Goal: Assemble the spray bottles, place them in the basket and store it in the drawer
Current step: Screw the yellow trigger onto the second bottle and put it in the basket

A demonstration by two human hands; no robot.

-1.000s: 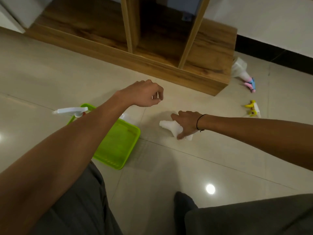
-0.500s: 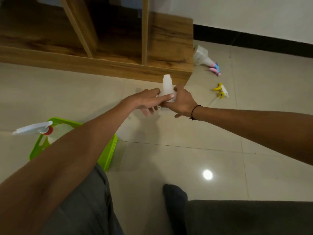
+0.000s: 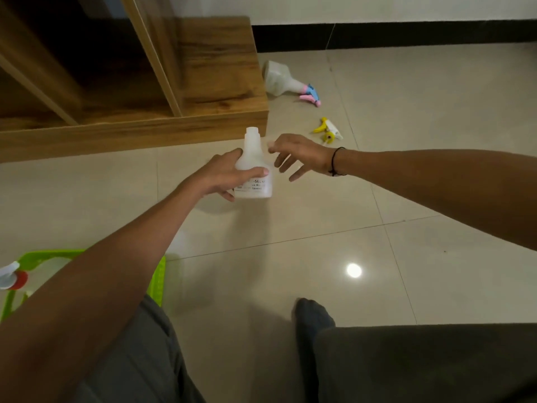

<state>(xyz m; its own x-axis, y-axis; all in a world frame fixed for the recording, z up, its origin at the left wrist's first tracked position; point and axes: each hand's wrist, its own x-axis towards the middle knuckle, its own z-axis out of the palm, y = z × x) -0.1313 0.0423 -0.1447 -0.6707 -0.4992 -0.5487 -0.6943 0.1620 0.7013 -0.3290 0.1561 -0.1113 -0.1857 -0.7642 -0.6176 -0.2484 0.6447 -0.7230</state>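
Observation:
My left hand [image 3: 225, 174] grips a white capless bottle [image 3: 253, 158] upright above the floor, thumb across its front. My right hand [image 3: 300, 155] hovers just right of the bottle with spread fingers, holding nothing. A yellow and white spray head [image 3: 327, 130] lies on the tiles beyond my right hand. Further back lies a translucent bottle with a pink and blue sprayer [image 3: 286, 82]. The green basket [image 3: 158, 286] sits at the lower left, mostly hidden by my left arm, with a white and red sprayer [image 3: 13, 279] of a bottle in it.
A wooden cabinet [image 3: 215, 77] with open compartments fills the upper left. A black skirting [image 3: 406, 36] runs along the far wall. My grey trouser legs and a dark sock [image 3: 312, 315] lie along the bottom.
My right hand lifted the bottle off the floor, passed it to my left hand and let go. The view swung right, so the basket slid to the left edge.

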